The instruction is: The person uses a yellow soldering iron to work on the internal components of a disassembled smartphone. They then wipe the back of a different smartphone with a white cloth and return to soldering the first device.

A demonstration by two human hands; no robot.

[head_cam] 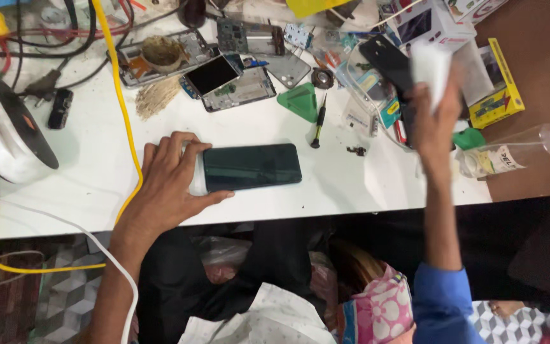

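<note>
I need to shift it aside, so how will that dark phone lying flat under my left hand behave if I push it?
The dark phone looks like a rigid flat slab, so it should slide rather than roll or tip. Its glossy face seems slippery and probably fragile. The left hand braces only one end, so it may pivot on the white table.

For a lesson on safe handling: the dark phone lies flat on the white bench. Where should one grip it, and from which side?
Grip the dark phone by its two long edges, coming from above at its free right end. It lies flat, screen up, lengthwise left to right; the left hand already steadies its left end, and a small screwdriver lies just beyond the far edge. The right hand holds a white cloth.
</note>
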